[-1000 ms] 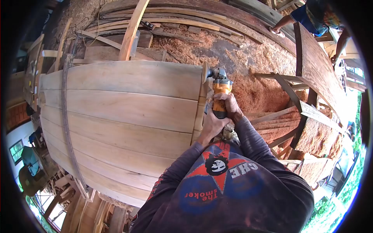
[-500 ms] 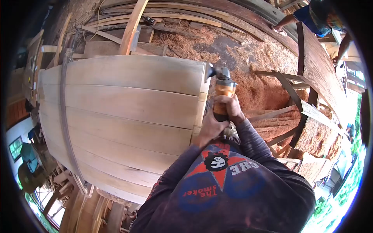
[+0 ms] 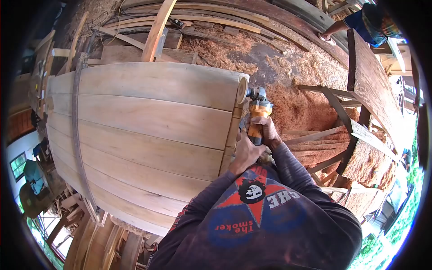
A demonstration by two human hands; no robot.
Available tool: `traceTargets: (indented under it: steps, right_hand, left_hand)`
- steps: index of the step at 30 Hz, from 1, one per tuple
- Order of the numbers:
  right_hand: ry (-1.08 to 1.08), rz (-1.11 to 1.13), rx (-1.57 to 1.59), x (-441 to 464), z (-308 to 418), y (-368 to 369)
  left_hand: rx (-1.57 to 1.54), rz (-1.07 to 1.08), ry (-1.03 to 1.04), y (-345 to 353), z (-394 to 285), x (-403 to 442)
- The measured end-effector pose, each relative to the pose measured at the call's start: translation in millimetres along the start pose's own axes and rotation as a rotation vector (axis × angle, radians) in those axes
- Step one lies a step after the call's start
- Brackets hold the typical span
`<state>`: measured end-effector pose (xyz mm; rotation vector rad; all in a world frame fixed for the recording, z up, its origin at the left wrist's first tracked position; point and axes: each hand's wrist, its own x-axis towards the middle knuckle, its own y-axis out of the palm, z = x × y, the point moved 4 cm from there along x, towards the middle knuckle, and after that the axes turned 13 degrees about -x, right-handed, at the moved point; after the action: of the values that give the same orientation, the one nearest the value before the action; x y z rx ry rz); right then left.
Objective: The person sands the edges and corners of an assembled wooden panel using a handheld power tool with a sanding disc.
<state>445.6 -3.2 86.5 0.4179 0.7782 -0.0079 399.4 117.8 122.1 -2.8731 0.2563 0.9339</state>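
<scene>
An orange and black angle grinder (image 3: 260,109) is held in front of my chest, its metal head pointing away from me. My right hand (image 3: 270,134) wraps round its body from the right. Nearer to me, my left hand (image 3: 247,154) is closed round the rear part. On the head's left side, a round pale disc (image 3: 242,90) stands upright at the far right corner of a large wooden panel (image 3: 153,119). I cannot tell whether it touches the wood. The panel is made of wide pale boards, and a narrow strip (image 3: 230,139) runs along its right end.
A long dark bar (image 3: 75,135) crosses the panel near its left end. Reddish wood shavings (image 3: 297,108) cover the ground beyond and to the right. Long boards (image 3: 225,15) lie at the back. A wooden frame (image 3: 342,108) stands right; another person's leg (image 3: 335,28) shows top right.
The grinder has turned, so its disc now shows as a round face at the panel's corner. Both hands have shifted slightly towards me and keep their hold.
</scene>
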Motion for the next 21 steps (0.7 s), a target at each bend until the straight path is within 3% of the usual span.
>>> traceTargets:
  steps: [2, 6, 9, 12, 15, 17, 21]
  right_hand:
    - [-0.034, -0.032, -0.033, -0.7, 0.5, -0.3]
    - [-0.078, -0.071, -0.084, -5.6, 12.5, 16.3]
    - [-0.162, -0.162, -0.545, -12.4, 29.3, 23.4]
    - [-0.303, -0.269, -0.546, -21.5, 45.3, 49.4]
    - [-0.372, -0.285, -0.665, -32.3, 58.1, 58.9]
    - [-0.305, -0.261, -0.602, -34.7, 54.2, 41.4]
    - [-0.115, -0.072, -0.134, -19.2, 46.0, 12.3]
  left_hand:
    - [-0.048, -0.055, 0.135, -1.3, 2.1, 0.4]
    - [0.029, -0.036, 0.025, -12.7, -6.2, 3.9]
    - [-0.156, 0.092, -0.13, -16.5, 7.1, 11.9]
    - [-0.573, 0.296, -0.187, -13.5, 7.3, 11.5]
    - [-0.577, 0.229, -0.092, -9.8, -1.2, 5.2]
    - [-0.55, 0.223, 0.005, -4.7, 2.7, 6.7]
    - [0.007, 0.067, -0.026, -0.9, -39.8, -1.2]
